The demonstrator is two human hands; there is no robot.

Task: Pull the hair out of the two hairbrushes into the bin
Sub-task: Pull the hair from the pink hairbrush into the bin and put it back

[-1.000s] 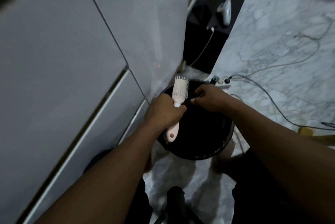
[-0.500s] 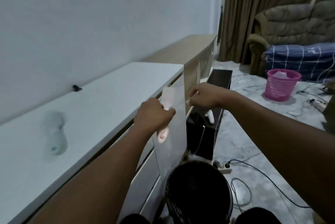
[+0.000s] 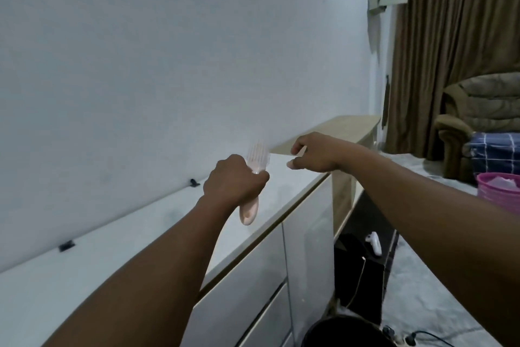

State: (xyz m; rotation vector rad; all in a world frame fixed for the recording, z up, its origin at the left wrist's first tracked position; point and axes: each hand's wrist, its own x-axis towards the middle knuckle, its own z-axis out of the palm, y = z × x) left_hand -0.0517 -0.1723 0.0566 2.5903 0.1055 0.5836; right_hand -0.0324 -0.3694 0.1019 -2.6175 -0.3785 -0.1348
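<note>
White wall and a long white cabinet [image 3: 84,270] fill the left and centre of the view, and everything below is placed relative to that cabinet. Above its top, the left hand [image 3: 235,182] is closed in a full fist around the neck of a pale pink hairbrush [image 3: 254,178], bristles up and handle hanging below the fist, apparently to steady it for picking. Just right, also above the cabinet top, the right hand [image 3: 313,154] is partly closed, thumb and forefinger near a pinch; whether hair is held cannot be told. Below the cabinet's front, on the floor, the black bin [image 3: 349,332] sits under the hands. Only one brush is visible.
</note>
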